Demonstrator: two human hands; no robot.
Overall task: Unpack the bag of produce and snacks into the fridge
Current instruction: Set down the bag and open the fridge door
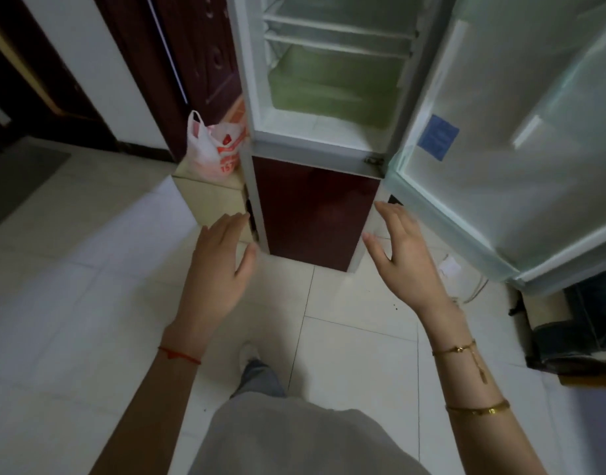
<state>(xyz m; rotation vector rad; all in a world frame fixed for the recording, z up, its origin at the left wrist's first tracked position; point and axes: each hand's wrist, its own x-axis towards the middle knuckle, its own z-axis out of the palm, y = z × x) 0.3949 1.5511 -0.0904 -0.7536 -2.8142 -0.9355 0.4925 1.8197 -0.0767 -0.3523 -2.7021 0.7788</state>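
Standing open at the top of the view, the fridge [315,138] shows white wire shelves and a greenish drawer at the back, with nothing visible on them; its lower compartment stays closed behind a dark red door [311,214]. Swung out to the right, the fridge door [520,159] fills that side and carries a blue sticker [438,136]. Pale floor tiles [89,269] spread below, with a dark mat [17,180] at the far left. Just left of the fridge, a low pale cabinet [209,200] bears the white and orange plastic bag [214,145], handles up, its contents hidden. A dark bundle [575,334] sits on the floor under the open door. Both hands hover in front of the lower door, apart from it: the left hand [219,265] and the right hand [407,255] have fingers straight and spread, holding nothing
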